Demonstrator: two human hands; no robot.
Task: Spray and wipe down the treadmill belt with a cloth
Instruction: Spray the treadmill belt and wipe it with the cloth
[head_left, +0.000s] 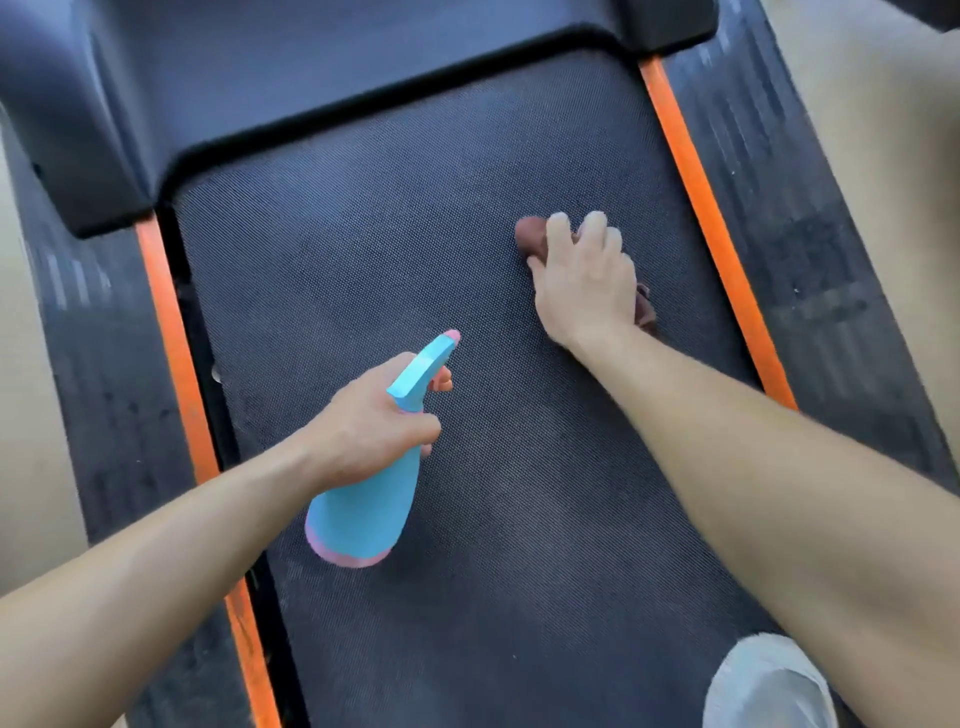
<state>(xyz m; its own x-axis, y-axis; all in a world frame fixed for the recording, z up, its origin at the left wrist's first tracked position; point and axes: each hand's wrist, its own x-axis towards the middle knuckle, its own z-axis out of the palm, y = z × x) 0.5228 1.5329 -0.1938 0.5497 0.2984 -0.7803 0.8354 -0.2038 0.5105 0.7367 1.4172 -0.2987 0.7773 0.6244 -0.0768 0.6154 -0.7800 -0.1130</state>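
The right hand (584, 283) lies palm down on a brown cloth (532, 236), fingers curled over it and pressing it onto the treadmill belt (363, 249). Most of the cloth is hidden under the hand; only a bunched end at the hand's 11 o'clock and a small corner at its 4 o'clock stick out. The left hand (371, 421) is closed around the neck of a light blue spray bottle (366, 499), one finger curled at the trigger, which the nozzle head mostly hides. The bottle is held above the belt, its pink-tipped nozzle pointing toward 1 o'clock and its pink-rimmed base toward 7 o'clock. The bottle sits at about 7 o'clock from the cloth, well apart from it.

Orange strips (711, 228) run along both sides of the belt, with dark ribbed side rails (795, 249) outside them; the rails are blurred and cut off at the frame edges. The dark motor cover (322, 78) at 12 o'clock is also cut off at the top. At 5 o'clock a pale grey rounded shape (769, 686) sits partly behind the right forearm, too blurred to identify. No brand, label or writing can be read on the bottle or the treadmill
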